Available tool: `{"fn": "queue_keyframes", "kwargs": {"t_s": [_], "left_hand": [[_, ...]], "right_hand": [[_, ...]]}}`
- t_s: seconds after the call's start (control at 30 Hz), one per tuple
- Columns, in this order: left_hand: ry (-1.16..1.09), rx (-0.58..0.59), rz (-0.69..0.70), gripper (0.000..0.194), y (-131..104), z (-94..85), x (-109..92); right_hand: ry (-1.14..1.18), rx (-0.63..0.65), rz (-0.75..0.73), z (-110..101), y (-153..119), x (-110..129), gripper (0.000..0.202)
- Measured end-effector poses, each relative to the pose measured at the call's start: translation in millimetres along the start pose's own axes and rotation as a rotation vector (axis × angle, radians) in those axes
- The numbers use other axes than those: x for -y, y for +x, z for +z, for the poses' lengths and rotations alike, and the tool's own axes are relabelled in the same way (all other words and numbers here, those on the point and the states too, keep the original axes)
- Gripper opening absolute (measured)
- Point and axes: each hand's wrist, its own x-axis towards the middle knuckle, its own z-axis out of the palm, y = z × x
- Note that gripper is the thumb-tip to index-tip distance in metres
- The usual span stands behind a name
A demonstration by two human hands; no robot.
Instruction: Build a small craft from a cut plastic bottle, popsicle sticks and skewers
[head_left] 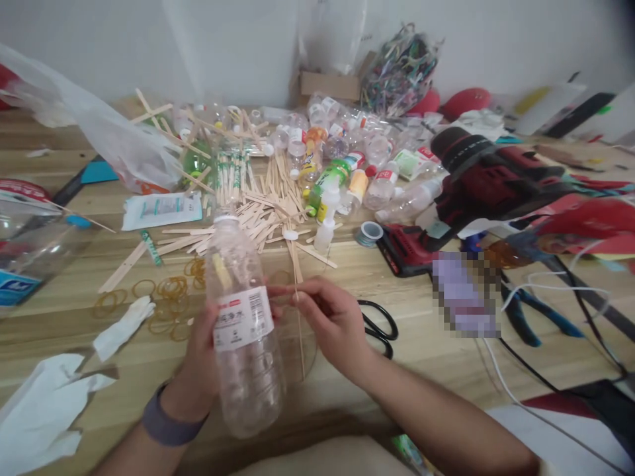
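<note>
A clear plastic bottle [245,383] with a white label stands tilted in front of me, and something yellow shows through its upper part. My left hand [202,344], a grey band on its wrist, is wrapped round the bottle from the left. To the right of it, my right hand [337,320] pinches a thin wooden stick [300,344] between thumb and fingertips, close to the label. The stick points down toward the table. A small white cap [290,235] lies beyond its upper end. Black-handled scissors [381,324] lie beside my right hand, their blades hidden.
Loose wooden sticks [238,228] and several plastic bottles [381,188] cover the table's back. Rubber bands [171,291] and white tissues [47,396] lie left. At right are a red-black power drill [476,172], a tape roll [370,234], blue-handled pliers [526,317] and cables.
</note>
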Motion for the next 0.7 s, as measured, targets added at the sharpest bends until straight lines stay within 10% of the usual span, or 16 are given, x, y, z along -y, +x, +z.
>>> {"fn": "queue_keyframes", "kwargs": {"t_s": [0.3,0.7], "left_hand": [[-0.044,-0.031,0.053,0.055,-9.2,2.6,-2.9],[-0.161,-0.105,-0.016,0.051,-5.9,-3.9,-2.8]], "right_hand": [[-0.091,0.212,0.081,5.8,-2.0,-6.9,0.023],[0.049,0.094,0.199,4.2,-1.9,-7.9,0.015]]}}
